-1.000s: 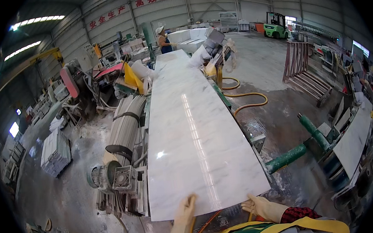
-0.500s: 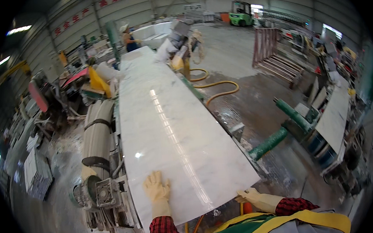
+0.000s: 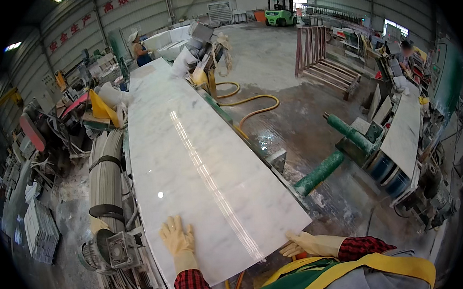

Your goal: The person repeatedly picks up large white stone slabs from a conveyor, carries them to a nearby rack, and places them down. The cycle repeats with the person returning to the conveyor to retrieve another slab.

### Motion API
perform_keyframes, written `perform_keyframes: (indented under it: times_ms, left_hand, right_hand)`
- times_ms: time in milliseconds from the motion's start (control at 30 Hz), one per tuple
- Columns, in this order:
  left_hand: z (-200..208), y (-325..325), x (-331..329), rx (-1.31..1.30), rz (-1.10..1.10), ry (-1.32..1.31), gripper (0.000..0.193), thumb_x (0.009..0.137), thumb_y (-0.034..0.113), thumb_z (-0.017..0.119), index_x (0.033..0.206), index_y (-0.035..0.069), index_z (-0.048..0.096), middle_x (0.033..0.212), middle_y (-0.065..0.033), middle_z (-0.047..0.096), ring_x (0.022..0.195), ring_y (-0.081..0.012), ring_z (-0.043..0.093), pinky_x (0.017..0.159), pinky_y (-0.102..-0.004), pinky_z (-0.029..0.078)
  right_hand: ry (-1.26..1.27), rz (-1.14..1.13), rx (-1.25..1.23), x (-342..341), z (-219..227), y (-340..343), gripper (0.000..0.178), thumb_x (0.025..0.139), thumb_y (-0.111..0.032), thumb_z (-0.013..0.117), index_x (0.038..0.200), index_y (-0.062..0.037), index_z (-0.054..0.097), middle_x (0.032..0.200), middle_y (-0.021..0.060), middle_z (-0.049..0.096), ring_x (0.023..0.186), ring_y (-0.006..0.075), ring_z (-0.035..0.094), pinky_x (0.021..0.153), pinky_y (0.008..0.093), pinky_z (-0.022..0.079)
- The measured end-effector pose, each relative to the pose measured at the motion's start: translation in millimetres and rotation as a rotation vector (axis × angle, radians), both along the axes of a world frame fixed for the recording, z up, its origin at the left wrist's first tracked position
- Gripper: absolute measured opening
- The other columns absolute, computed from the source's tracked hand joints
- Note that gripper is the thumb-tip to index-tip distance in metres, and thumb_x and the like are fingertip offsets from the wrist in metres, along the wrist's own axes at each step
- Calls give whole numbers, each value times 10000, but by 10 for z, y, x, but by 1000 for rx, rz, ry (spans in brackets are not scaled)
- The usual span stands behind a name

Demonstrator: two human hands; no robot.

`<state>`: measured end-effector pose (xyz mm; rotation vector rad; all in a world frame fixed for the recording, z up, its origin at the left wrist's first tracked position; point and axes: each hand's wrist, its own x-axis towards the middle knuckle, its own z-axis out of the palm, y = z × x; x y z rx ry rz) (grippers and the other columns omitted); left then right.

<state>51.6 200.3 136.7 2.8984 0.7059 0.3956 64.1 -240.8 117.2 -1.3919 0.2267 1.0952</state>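
A long polished white marble slab (image 3: 194,222), faintly veined in grey, stretches away from me on a machine bed. My left hand (image 3: 178,239), in a cream rubber glove, lies flat on the slab's near left part with the fingers outstretched. At the near right corner, my right hand (image 3: 309,244), gloved alike, holds the slab's front edge, thumb at the top and fingers lower down. Its fingertips are partly hard to make out against the edge. A bright strip of reflected light runs along the slab's surface.
Left of the slab stand a ribbed roller cover (image 3: 106,174) and a motor (image 3: 110,249). Green cylinders (image 3: 319,173) jut out at the right near another machine. A yellow hose (image 3: 263,102) curls on the wet floor. Farther off are a rack (image 3: 325,65), a forklift (image 3: 280,13) and a person (image 3: 140,50).
The whole view has shifted, so slab and surroundings sit further left. Both hands keep about the same places on the slab. A second person now shows at the far right.
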Motion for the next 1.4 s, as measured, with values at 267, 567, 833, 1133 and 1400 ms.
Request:
perform_keyframes:
  times_ms: [267, 567, 833, 1133, 1400]
  left_hand:
    - [-86, 39, -60, 42, 17, -41, 601, 917, 422, 661, 1443, 155, 543, 1538, -152, 484, 1424, -433, 397, 1219, -538, 239]
    - [-283, 73, 21, 40, -3, -98, 647, 903, 364, 661, 1500, 177, 497, 1524, -176, 502, 1436, -385, 391, 1226, -512, 225]
    - [-172, 53, -148, 337, -132, 67, 595, 1071, 483, 415, 1551, 132, 450, 1579, -149, 458, 1440, -353, 421, 1206, -500, 284]
    - [-93, -3, -139, 289, -95, 115, 624, 1055, 536, 423, 1519, 125, 498, 1546, -166, 492, 1399, -375, 457, 1184, -503, 309]
    - [-79, -52, -210, 269, -103, 55, 618, 1055, 526, 437, 1501, 106, 518, 1541, -177, 495, 1397, -379, 457, 1188, -507, 298]
  right_hand:
    - [-56, 190, -110, 113, -492, -119, 856, 1001, -646, 506, 1308, 149, 584, 1247, 299, 673, 1129, 363, 690, 1003, 402, 559]
    - [-141, 178, -82, 186, -1010, -188, 706, 978, -662, 534, 1117, 3, 728, 934, 106, 765, 706, 214, 702, 628, 296, 557]
    - [-43, 178, 28, 167, -909, -99, 522, 998, -586, 575, 790, -109, 612, 640, -47, 468, 491, 91, 416, 417, 290, 290]
    - [-122, 246, -116, 106, -853, -174, 751, 976, -679, 505, 1173, 16, 708, 1024, 186, 764, 853, 266, 743, 727, 343, 596]
    - [-172, 269, -131, 63, -791, -186, 779, 966, -691, 515, 1224, 26, 672, 1080, 206, 753, 881, 290, 739, 774, 382, 586]
